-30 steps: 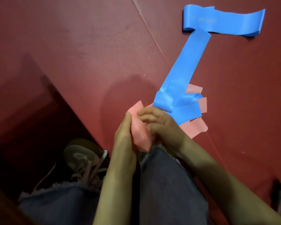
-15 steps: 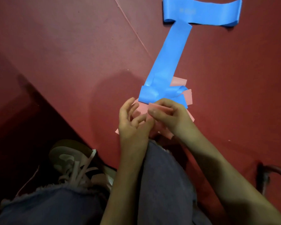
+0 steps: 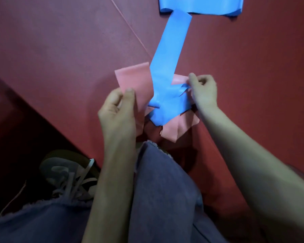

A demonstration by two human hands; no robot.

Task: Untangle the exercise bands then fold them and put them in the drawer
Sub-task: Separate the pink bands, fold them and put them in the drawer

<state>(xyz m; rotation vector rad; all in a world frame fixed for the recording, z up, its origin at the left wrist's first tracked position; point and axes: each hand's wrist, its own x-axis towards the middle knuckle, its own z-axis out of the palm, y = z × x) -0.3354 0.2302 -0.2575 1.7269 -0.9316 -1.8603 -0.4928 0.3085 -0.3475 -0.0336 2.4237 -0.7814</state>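
Observation:
A pink exercise band (image 3: 133, 79) and a blue exercise band (image 3: 170, 50) lie tangled on the red mat. The blue band runs from a folded stretch at the top edge down to a knot over the pink one. My left hand (image 3: 118, 111) pinches the pink band's free left end between thumb and fingers and lifts it off the mat. My right hand (image 3: 203, 90) grips the tangle's right side, where blue and pink strips overlap. More pink band sticks out below the knot.
The red mat (image 3: 68, 50) has a seam running diagonally up to the top. Its edge drops to a darker floor at the lower left. My jeans-clad knee (image 3: 161, 181) and a grey laced shoe (image 3: 67, 172) fill the foreground.
My hands have moved apart. The left one has pulled a wide flap of pink band out to the left, and the right one has shifted to the tangle's right side.

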